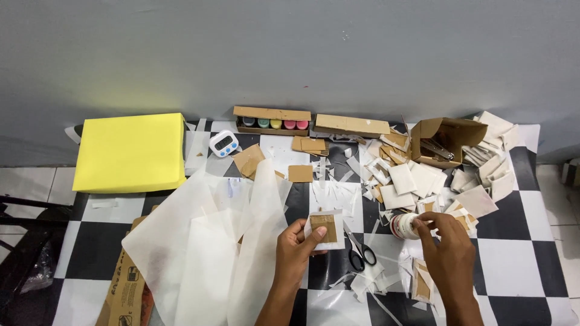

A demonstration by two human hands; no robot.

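Note:
My left hand holds a small square of brown card wrapped in white paper, thumb pressed on its lower left corner. My right hand has its fingertips on a roll of clear tape standing on the checkered table. Black-handled scissors lie between the two hands. Large sheets of thin white paper spread to the left of my left arm.
A yellow foam block sits at the back left beside a small white timer. An open box of coloured pots, cardboard pieces, an open carton and piles of wrapped squares and paper scraps fill the back right.

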